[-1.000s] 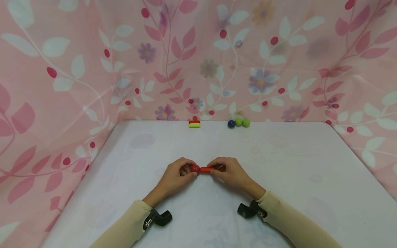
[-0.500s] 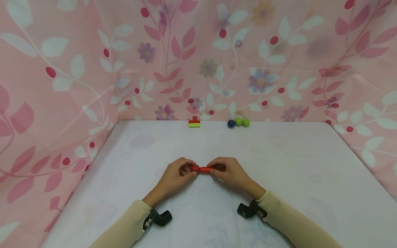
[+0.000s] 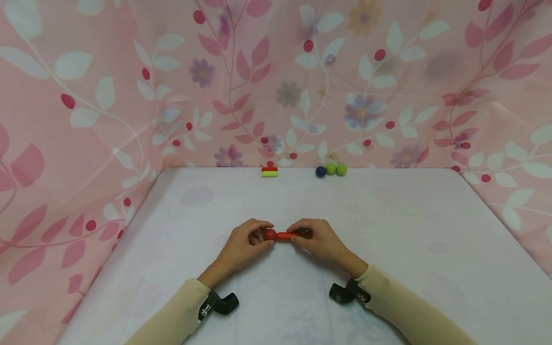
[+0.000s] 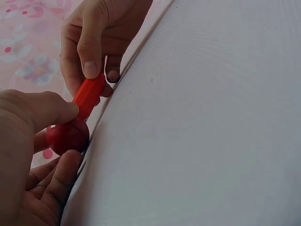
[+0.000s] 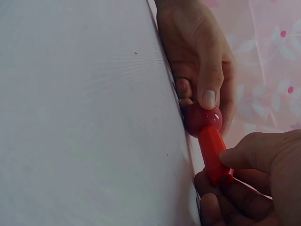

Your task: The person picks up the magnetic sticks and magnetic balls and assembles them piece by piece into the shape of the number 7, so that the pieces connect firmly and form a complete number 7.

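Red rod pt. hidden behind R fingers, head cam.

a tabletop setup, room type unclear: pink floral cloth backs and flanks a white table.

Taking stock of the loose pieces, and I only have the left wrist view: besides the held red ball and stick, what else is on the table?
Observer: The head view shows a dark blue ball beside two green balls, far back.
Operator: Any pieces that aren't round?
Observer: A red block and a yellow-green block lie together, left of those balls.
Operator: How does the free end of the red stick look?
Observer: The right wrist view shows a dark spot; whether it's a hole, I can't tell.
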A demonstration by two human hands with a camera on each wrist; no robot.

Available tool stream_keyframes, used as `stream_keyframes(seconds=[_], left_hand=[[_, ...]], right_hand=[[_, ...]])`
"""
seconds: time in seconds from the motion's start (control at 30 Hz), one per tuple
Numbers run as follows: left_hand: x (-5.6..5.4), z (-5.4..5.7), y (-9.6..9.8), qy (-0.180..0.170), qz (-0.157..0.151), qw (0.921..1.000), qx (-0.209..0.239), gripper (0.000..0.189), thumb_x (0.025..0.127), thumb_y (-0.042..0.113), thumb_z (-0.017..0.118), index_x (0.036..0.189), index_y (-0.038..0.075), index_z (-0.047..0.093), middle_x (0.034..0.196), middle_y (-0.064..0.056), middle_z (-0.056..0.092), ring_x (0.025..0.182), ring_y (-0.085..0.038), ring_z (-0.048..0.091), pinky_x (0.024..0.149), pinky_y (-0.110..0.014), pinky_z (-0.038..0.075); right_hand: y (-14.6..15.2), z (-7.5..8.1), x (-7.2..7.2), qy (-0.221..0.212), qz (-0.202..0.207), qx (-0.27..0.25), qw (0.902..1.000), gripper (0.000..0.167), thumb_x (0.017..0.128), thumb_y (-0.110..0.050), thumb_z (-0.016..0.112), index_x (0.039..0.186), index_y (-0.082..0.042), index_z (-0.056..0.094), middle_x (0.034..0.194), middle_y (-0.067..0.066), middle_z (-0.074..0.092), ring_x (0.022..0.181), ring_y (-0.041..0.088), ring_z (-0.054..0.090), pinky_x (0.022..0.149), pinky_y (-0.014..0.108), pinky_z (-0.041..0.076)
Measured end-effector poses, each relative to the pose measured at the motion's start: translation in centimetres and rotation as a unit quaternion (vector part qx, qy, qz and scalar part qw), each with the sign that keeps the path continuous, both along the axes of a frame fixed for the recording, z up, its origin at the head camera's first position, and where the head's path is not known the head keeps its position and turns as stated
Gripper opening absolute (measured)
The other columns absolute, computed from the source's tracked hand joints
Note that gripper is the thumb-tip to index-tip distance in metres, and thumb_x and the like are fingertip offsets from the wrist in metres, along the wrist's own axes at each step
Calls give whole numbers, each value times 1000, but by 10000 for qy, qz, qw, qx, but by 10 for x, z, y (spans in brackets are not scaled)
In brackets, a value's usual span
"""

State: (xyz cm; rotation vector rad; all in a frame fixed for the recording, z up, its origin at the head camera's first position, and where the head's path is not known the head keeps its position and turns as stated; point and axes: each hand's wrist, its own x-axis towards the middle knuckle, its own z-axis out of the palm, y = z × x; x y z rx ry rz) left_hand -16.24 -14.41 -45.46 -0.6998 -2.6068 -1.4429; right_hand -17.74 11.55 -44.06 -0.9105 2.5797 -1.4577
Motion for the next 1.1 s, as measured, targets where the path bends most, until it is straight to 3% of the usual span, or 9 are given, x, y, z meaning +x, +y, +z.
stream_keyframes(seconds=[0.43,1.1], left_hand=[[2,2,0,127,48,9999,-102,30,90,15,83,118,10,75,97,4,65,75,-12,60,66,-29,51],[0,1,0,57,94,9999,-6,25,91,16,83,114,11,78,98,4,66,77,-12,60,67,-28,51]], right_hand=[[0,-1,1,-198,-63,-124,9997,21,91,-1,77,109,-10,77,105,-2,73,94,16,67,82,38,56],[1,-4,-2,-267,-192,-234,9992,19,91,-3,77,108,-11,78,103,-2,73,92,15,68,80,34,56]])
